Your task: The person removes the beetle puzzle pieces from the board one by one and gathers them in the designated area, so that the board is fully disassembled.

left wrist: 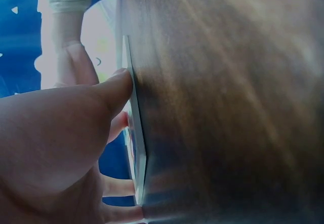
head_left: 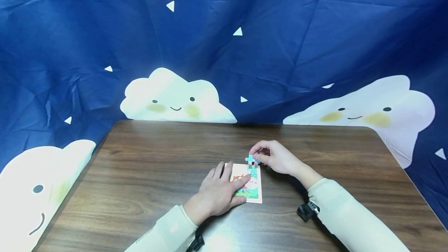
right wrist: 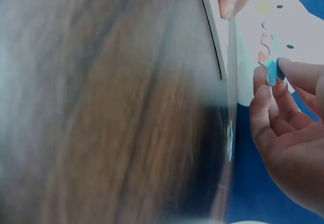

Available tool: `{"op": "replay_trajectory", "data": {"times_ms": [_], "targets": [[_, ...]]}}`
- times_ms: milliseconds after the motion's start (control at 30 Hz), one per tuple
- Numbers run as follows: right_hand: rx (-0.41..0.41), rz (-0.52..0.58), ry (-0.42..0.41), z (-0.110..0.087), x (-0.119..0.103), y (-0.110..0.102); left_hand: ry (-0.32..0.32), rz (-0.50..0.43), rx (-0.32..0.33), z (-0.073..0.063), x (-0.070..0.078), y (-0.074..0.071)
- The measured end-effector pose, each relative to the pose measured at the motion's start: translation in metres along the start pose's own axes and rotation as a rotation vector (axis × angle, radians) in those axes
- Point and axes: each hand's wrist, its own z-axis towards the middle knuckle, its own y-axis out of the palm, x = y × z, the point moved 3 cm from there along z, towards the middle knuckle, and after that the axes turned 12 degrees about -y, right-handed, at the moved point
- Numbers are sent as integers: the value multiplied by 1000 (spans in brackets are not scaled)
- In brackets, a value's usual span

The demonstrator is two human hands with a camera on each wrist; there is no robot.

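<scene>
A flat puzzle board with a pale border and a colourful cartoon picture lies on the table. My left hand rests across its left part with fingers spread. In the left wrist view the thumb touches the edge of the board. At the board's far right corner, my right hand pinches a light-blue puzzle piece between thumb and fingers. The right wrist view shows this puzzle piece held above the table, with blue and orange-pink parts. Part of the picture is hidden under the left hand.
A small thin piece lies on the table near the right hand in the right wrist view; its kind is unclear. The brown wooden table ends at a blue curtain printed with clouds. Dark cameras sit at both wrists.
</scene>
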Motion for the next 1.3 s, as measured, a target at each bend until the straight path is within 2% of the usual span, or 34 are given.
{"op": "replay_trajectory", "data": {"times_ms": [200,667,933,1300], "targets": [[66,-27,37,-6,5,-14,-11,-4,-7,0,0,-1],[142,-58,73,-19,18,-29,-9,10,0,-1,0,-1],[179,-51,86,-25,26,-38,-11,23,-18,-1,0,-2],[207,-162,93,-26,41,-51,-8,39,5,-1,0,-1]]}}
